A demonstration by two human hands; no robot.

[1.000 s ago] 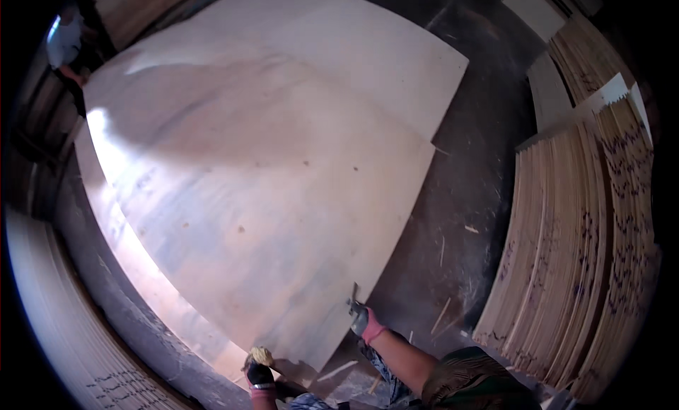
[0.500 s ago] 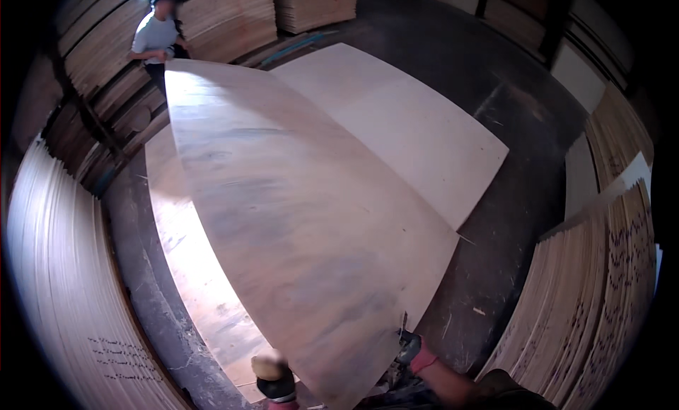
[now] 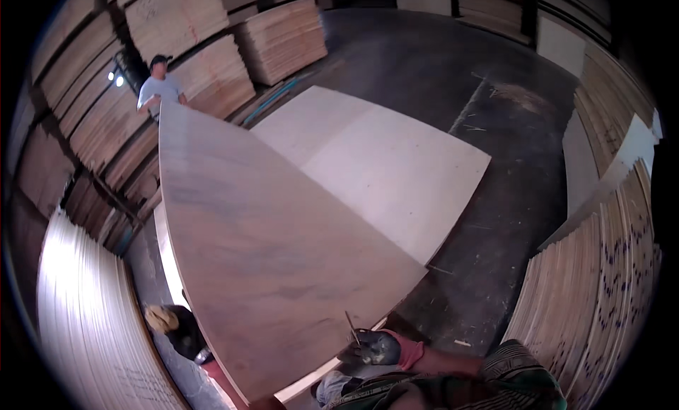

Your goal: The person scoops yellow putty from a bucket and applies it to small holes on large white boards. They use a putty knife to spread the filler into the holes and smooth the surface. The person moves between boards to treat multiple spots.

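A: Where is the big sheet (image 3: 269, 261) right now, and who has it?

B: It is raised off the stack and tilted, running from about 6 o'clock near the person's body up to 11 o'clock. At the near end the left hand (image 3: 173, 329), in a dark glove with a yellowish cuff, sits at the sheet's left edge around 7 o'clock. The right hand (image 3: 375, 348), in a grey glove with a pink cuff, is at the near right edge around 6 o'clock.

A: Are the grips closed on it?

B: The right grip looks clamped on the sheet's edge, fingers curled against it. The left one is partly behind the board, so I cannot tell how its fingers stand.

A: Why held like that?

B: I would judge that a panel this wide and thin needs a hand on each side to keep it from flexing, and a co-worker (image 3: 161, 88) in a pale shirt seems to carry the far end at 11 o'clock.

A: And underneath?

B: A pale sheet (image 3: 382, 162) lies flat at 1 o'clock, just beside the raised one. Around it is the dark floor (image 3: 495, 106) with scattered splinters.

A: The room?

B: Stacks of boards (image 3: 608, 290) stand at 3 to 4 o'clock, more stacks (image 3: 205, 42) at 11 to 12, and a curved wall of sheets (image 3: 85, 318) at 8 o'clock.
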